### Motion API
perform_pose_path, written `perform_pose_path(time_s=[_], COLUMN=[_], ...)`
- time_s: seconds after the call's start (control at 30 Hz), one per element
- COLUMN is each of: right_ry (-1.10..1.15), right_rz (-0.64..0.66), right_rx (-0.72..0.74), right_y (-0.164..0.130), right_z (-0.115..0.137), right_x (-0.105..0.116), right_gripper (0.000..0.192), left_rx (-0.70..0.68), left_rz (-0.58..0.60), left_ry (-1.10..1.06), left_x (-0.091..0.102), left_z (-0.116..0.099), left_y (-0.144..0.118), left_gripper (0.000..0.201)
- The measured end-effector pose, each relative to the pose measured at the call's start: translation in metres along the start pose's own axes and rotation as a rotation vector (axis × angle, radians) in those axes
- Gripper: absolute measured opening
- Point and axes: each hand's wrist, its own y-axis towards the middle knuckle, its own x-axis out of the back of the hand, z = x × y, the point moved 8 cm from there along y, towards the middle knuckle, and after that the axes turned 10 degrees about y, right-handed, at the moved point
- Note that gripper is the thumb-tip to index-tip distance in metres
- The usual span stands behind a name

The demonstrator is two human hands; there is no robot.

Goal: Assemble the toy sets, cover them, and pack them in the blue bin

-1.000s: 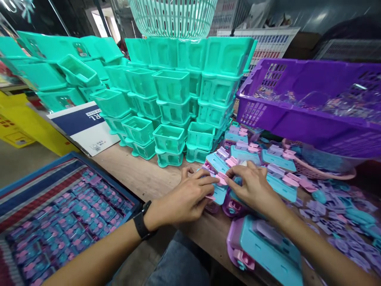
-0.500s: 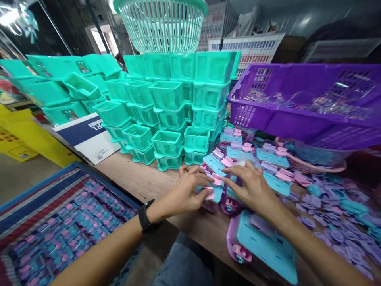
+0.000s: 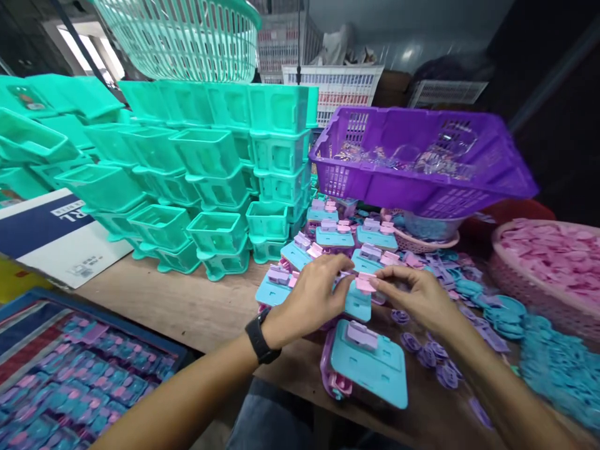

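Note:
My right hand [image 3: 422, 303] pinches a small pink plastic piece [image 3: 366, 282] between thumb and fingertips, at the top of a toy box with a blue lid [image 3: 359, 306]. Over the same box, my left hand [image 3: 312, 297] has its fingers curled together; a bit of purple shows at their tips, but what they grip is mostly hidden. In front stands another blue-lidded box [image 3: 370, 365] bearing one purple piece [image 3: 360, 334]. Left of my left hand, a similar box [image 3: 272, 292] carries a purple and a pink piece. More such boxes [image 3: 335, 237] stand behind.
Stacked green bins [image 3: 218, 234] fill the back left. A purple basket [image 3: 417, 187] holds clear bags. Loose purple parts [image 3: 426, 353], blue parts [image 3: 553, 356] and a basket of pink parts [image 3: 501, 259] lie right. At lower left is a crate of finished-looking boxes [image 3: 117, 356].
The view has turned right, bringing the basket of pink parts into sight. Both hands have shifted from the front-left box to the neighbouring box on its right.

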Motion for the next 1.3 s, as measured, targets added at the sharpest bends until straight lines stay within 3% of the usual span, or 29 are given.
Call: perform_pose_path(time_s=[0.13,0.27,0.4,0.47,0.57,0.77,0.87,0.93,0.97,1.1,1.17,1.23,1.3], right_ry=[-0.007,-0.121,-0.229,-0.295,-0.387,-0.497,-0.433,-0.454,-0.492,-0.631,-0.683,-0.685,-0.640], right_rz=[-0.005,0.011,-0.030,-0.043,-0.062,-0.087,-0.079,-0.133,-0.200,-0.564,-0.661,-0.691,-0.685], right_rx=[0.049,0.135,0.164,0.175,0.193,0.232,0.258,0.241,0.204,-0.054,-0.221,-0.393,-0.523], right_y=[0.003,0.006,0.007,0.007,0.004,-0.014,-0.013,-0.012,-0.012,-0.028,-0.036,-0.039,-0.038], right_z=[-0.026,-0.021,-0.012,-0.010,-0.005,-0.002,-0.001,0.001,0.001,-0.013,-0.032,-0.058,-0.085], right_x=[-0.005,-0.013,-0.012,-0.012,-0.013,-0.030,-0.019,0.015,0.044,0.196,0.261,0.305,0.330], right_gripper=[0.042,0.026,0.010,0.009,0.011,0.008,0.004,0.004,0.007,0.025,0.019,0.012,0.018], left_rx=[-0.183,-0.241,-0.296,-0.363,-0.360,-0.341,-0.383,-0.396,-0.398,-0.401,-0.397,-0.390,-0.382], left_rz=[0.214,0.352,0.278,0.186,0.103,0.062,0.052,0.050,0.044,0.030,0.022,0.008,0.003], left_ry=[0.364,0.485,0.500,0.511,0.515,0.560,0.585,0.607,0.621,0.643,0.633,0.611,0.585], left_x=[-0.023,-0.036,-0.043,-0.046,-0.049,-0.052,-0.054,-0.053,-0.052,-0.052,-0.052,-0.051,-0.048], left_z=[-0.009,-0.010,-0.001,0.007,0.023,0.031,0.029,0.028,0.028,0.021,0.015,0.010,0.005], left_y=[-0.010,-0.015,-0.017,-0.019,-0.021,-0.028,-0.029,-0.030,-0.030,-0.031,-0.028,-0.025,-0.022], left_gripper=[0.044,0.066,0.081,0.081,0.079,0.072,0.071,0.069,0.069,0.069,0.068,0.066,0.065])
